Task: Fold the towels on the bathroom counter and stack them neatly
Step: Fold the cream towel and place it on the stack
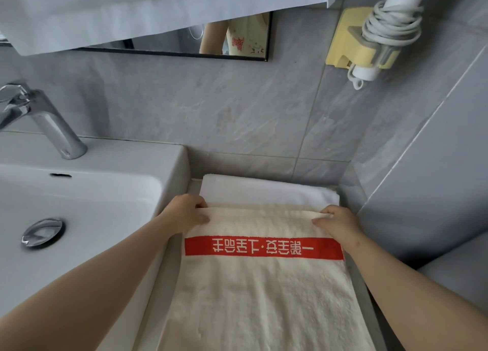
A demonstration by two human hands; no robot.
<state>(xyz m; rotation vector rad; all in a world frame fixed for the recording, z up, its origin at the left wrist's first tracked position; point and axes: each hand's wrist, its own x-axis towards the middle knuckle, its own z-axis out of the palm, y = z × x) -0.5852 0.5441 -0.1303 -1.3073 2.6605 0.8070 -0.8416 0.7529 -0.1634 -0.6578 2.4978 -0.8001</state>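
A cream towel (264, 298) with a red band of white characters lies flat along the narrow counter to the right of the sink. Its far end overlaps a folded white towel (266, 192) that sits against the back wall. My left hand (186, 213) pinches the cream towel's far left corner. My right hand (336, 222) pinches the far right corner. Both hands are at the towel's far edge, just in front of the white towel.
A white sink (92, 192) with a chrome tap (39, 118) and drain plug (42, 233) fills the left. Grey tiled walls close in behind and on the right. A hair dryer in a yellow holder (369, 42) hangs above, and a white cloth (132, 10) covers the mirror's top.
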